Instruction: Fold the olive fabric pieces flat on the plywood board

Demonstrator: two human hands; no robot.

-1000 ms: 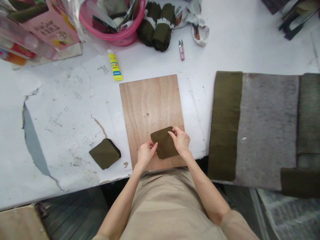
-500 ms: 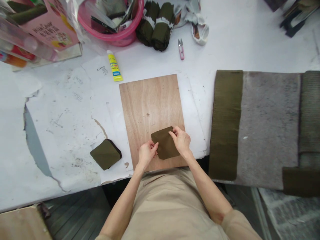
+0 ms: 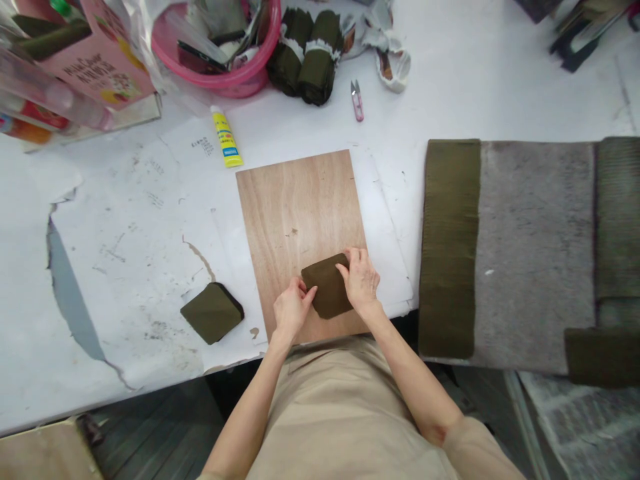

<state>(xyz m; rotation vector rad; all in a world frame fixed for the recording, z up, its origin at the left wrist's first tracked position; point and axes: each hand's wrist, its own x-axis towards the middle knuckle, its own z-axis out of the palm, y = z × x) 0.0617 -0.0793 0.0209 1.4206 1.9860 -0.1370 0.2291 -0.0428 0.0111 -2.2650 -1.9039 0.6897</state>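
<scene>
A dark olive fabric piece (image 3: 328, 288) with trimmed corners lies over the lower part of a thin wooden board (image 3: 300, 200). My left hand (image 3: 291, 308) pinches its left edge between thumb and fingers. At the upper right edge, my right hand (image 3: 363, 279) has its thumb on top of the cloth and its fingers at the far side, covering that corner. Left of the board, a small stack of similar olive pieces (image 3: 211, 313) rests on the white table.
Beyond the board are a yellow glue tube (image 3: 227, 139), pink thread snips (image 3: 357, 101), rolled olive bundles (image 3: 320, 60) and a pink basket (image 3: 250, 83) of tools. On the right lies a grey mat (image 3: 535, 260) bearing olive ribbed fabric strips (image 3: 450, 253).
My right hand has turned slightly, its fingers bunching at the cloth's upper right edge. The left hand keeps its pinch, and the camera view has shifted a little.
</scene>
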